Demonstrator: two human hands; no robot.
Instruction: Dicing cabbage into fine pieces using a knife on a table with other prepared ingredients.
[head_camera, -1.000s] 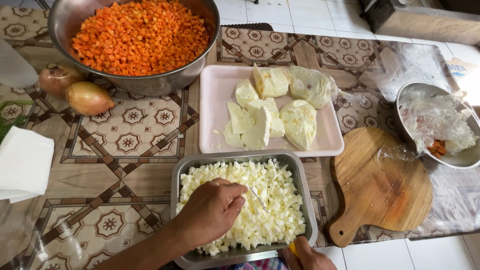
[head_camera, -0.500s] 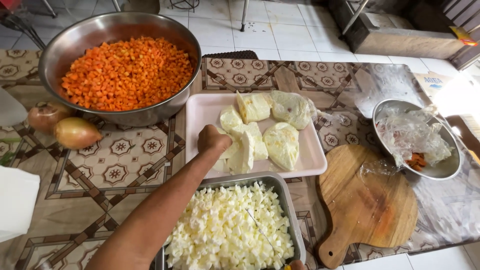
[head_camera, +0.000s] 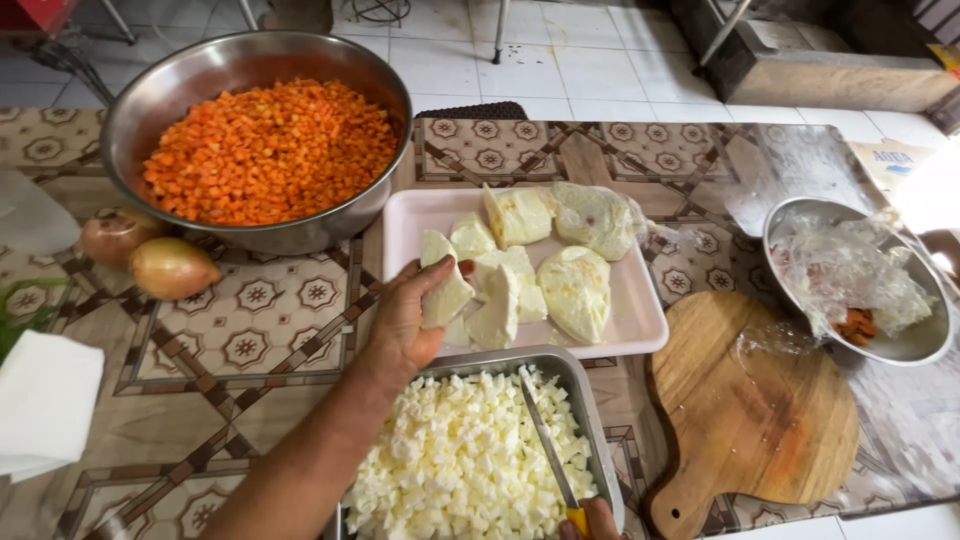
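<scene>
Left hand (head_camera: 415, 315) grasping a white cheese wedge (head_camera: 445, 290) at the pink tray's (head_camera: 640, 320) near-left corner | right hand (head_camera: 590, 520) clenched on the knife (head_camera: 545, 450) over the diced-cheese pan (head_camera: 590, 400) | we'd best lift level, fingers snug.

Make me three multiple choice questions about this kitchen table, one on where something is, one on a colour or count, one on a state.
1. Where are the onions?
A) left of the big metal bowl
B) on the wooden board
C) in the metal pan

2. What colour are the diced bits in the big bowl?
A) green
B) orange
C) purple

3. What is the left hand doing?
A) resting flat
B) gripping a white cheese piece
C) holding an onion

Answers: A, they lie by the bowl's left side; B, clearly orange; B, fingers wrap the piece over the pink tray.
</scene>
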